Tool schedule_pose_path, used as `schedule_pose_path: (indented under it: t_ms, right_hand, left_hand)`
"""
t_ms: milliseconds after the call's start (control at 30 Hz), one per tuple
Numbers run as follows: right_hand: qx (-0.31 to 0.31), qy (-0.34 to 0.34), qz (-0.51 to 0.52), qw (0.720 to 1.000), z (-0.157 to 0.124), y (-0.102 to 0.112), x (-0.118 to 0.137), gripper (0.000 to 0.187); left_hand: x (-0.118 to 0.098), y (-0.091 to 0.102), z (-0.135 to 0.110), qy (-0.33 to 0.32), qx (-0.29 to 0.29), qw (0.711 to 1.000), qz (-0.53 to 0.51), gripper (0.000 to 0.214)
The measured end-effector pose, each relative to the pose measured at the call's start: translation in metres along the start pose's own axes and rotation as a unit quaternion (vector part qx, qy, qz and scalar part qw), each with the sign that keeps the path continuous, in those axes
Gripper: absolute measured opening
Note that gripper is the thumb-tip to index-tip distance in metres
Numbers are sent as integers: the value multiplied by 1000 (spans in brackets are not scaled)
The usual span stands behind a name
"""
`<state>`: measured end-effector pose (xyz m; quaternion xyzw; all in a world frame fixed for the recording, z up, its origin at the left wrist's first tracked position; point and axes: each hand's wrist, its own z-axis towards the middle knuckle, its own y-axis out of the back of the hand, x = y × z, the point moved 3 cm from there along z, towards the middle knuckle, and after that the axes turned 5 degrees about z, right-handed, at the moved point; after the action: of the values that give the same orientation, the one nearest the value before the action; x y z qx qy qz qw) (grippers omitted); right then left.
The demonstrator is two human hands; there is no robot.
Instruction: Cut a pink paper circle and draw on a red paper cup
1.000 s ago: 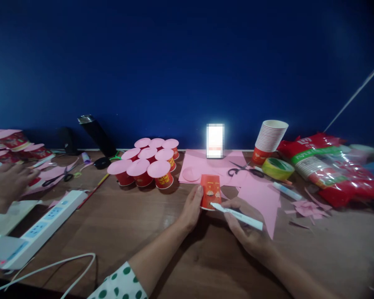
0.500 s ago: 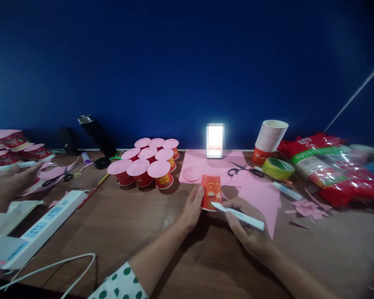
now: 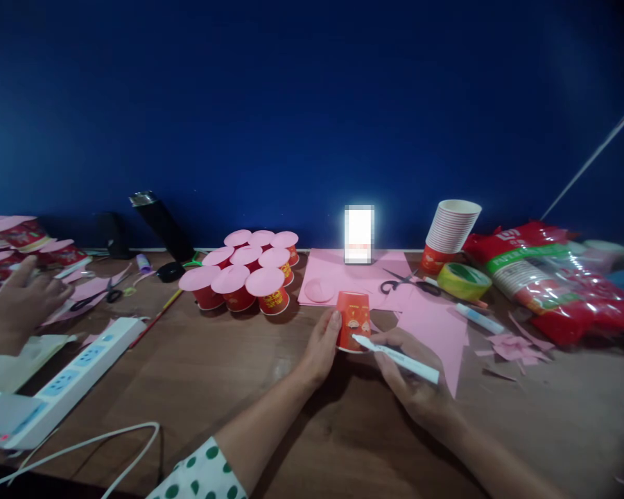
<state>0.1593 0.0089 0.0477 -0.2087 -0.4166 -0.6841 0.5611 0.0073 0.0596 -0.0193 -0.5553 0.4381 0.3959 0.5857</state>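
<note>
The red paper cup is in front of the person, above the middle of the worktop, between the back edge and the near edge. Its wide, white-rimmed end faces the near edge. The left hand is bent part of the way around the cup's left side, with the thumb pressing on it. I cannot tell where all its other fingers are, because the cup hides some. The right hand is curled, with its fingers pinching a white pen. The pen's tip is at the low front of the cup, but I cannot tell if it is touching.

The cup should be very light, and I think it has nothing in it. Its wall is likely thin and a bit stiff, so a hard squeeze could dent it. The shiny outside may be a little slippery. It won't break like glass, but it could crease. A soft hold on the side seems best, close to the rim, where cups are often stronger. The pen looks light, hard and smooth. A good place to pinch it is near the tip, where the fingers are. Pushing too hard with it could poke the wall in.
</note>
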Motion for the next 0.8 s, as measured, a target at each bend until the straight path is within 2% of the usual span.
schedule_pose_path:
  t_ms: [233, 367, 500, 800]
  right_hand:
    - [13, 0, -9, 1000, -2, -1, -3, 10]
    - [27, -23, 8, 999, -3, 0, -3, 9]
    - [10, -45, 23, 999, -4, 1, -4, 10]
    - [-28, -35, 13, 999, -4, 2, -4, 12]
  left_hand:
    - [0, 0, 0, -7, 3, 1000, 6, 44]
    - [0, 1, 0, -5, -6, 1000, 1, 44]
    - [0, 1, 1, -6, -9, 1000, -13, 46]
    - [1, 2, 1, -15, -8, 1000, 12, 48]
